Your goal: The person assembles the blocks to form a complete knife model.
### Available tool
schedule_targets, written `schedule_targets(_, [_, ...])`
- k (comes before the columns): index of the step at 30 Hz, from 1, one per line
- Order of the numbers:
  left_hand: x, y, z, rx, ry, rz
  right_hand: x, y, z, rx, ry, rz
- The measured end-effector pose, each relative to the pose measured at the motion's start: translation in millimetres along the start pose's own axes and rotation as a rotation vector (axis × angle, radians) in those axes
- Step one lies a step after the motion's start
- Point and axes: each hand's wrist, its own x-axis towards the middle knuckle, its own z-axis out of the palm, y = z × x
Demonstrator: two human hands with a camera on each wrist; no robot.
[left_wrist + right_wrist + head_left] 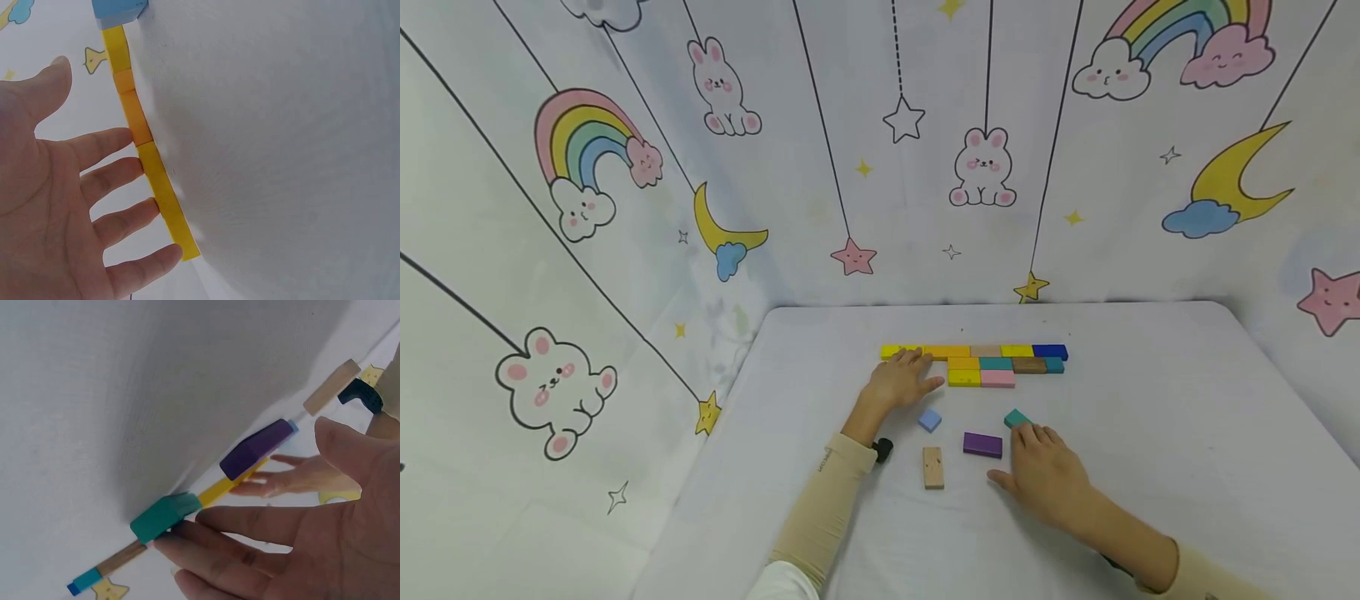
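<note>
Three rows of blocks [996,364] are sitting joined nr table's [1150,392] far edge; purple block [982,445], blue block [929,420], wood block [933,468] and teal block [1016,418] are prob. awaiting adding. L grip [897,385] is touching the yellow end block [891,351], R grip [1048,479] the teal (fingers extended, neither's grasping). Room's showing twd right edge.

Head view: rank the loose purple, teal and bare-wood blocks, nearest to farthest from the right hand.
1. Teal block: at the fingertips of the right hand.
2. Purple block: just left of that hand.
3. Bare-wood block: farther left.
</note>
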Motion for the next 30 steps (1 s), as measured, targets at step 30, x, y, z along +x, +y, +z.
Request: schedule_targets(30, [-3.1, 2.3, -4.4, -0.012, -0.003, -0.017, 9.3, 31, -1, 0.053, 0.001, 0.061])
